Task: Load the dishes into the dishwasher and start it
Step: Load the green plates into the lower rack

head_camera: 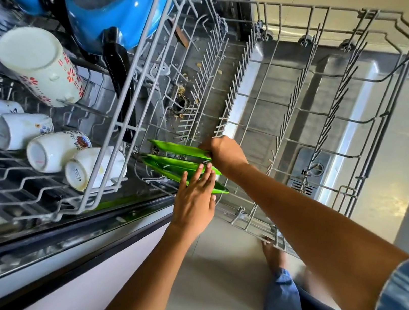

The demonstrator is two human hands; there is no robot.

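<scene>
Upper rack [113, 120] on my left is pulled out and full: blue pots [109, 0], upturned mugs [38, 140]. It overhangs where I'm working, so lifting my wrists carelessly could clip its frame and rattle the mugs.

Green plates [175, 162], three as far as I can count, stand on edge in the near-left corner of the lower rack [309, 117], close together. My left hand [195, 201] is flat, fingers straight, tips against the nearer plates. My right hand [225, 152] is curled over the rim of the farthest plate, pinching it.

Risk: plates look light and tightly spaced; one could miss its slot, lean on its neighbour, or topple if I let go early.

Food crumbs [181, 90] lie on the tub floor, which might clog the drain.

Can't see: whether the plates sit between the prongs, my right fingertips, the controls, or any remaining dishes.
</scene>
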